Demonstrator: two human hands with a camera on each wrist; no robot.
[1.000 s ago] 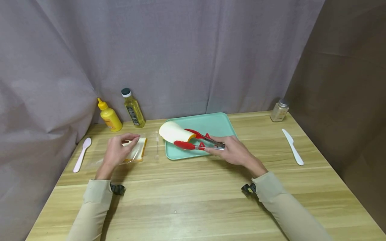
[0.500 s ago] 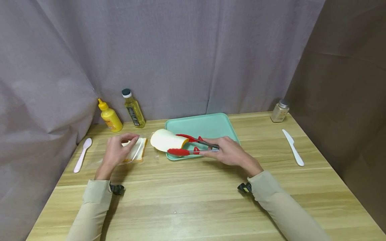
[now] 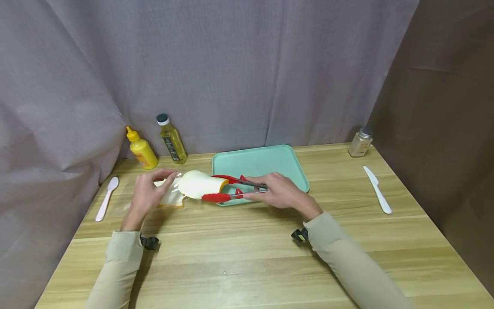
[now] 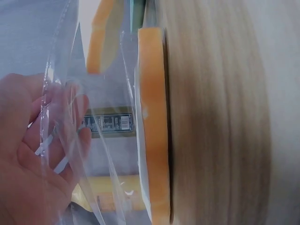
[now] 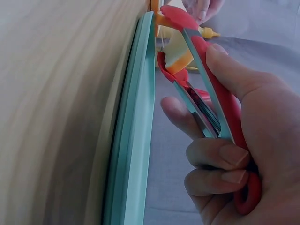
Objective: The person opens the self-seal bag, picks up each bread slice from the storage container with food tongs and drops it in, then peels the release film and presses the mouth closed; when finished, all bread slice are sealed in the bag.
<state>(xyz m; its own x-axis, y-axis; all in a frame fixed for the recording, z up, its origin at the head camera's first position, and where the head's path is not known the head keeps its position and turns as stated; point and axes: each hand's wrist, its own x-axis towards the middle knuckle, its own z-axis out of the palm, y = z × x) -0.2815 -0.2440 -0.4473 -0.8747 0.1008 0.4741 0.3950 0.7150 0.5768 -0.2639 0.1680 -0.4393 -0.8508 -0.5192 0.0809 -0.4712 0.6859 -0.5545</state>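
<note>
My left hand (image 3: 148, 193) pinches the upper layer of a clear plastic bag (image 4: 63, 44) and holds it raised. Under that film lies a bread slice (image 4: 153, 126) with a pale face and an orange-brown crust, flat near the table. My right hand (image 3: 281, 191) grips a pair of tongs (image 3: 217, 198) with red tips and metal arms. Between the tips, a second bread slice (image 3: 198, 184) is squeezed into a curve. Its far end overlaps the right side of the bagged slice in the head view, close to my left fingertips.
A mint-green tray (image 3: 258, 161) sits right of the bag, partly under the tongs. Behind stand a yellow squeeze bottle (image 3: 143, 151) and a dark-capped oil bottle (image 3: 172, 141). A white spoon (image 3: 106, 199) lies at left; a white knife (image 3: 377, 189) and a seasoning jar (image 3: 360, 143) at right.
My right hand has moved left with the tongs and curved bread slice, from over the tray to the bag's edge. My left hand has stayed in place, pinching the film.
</note>
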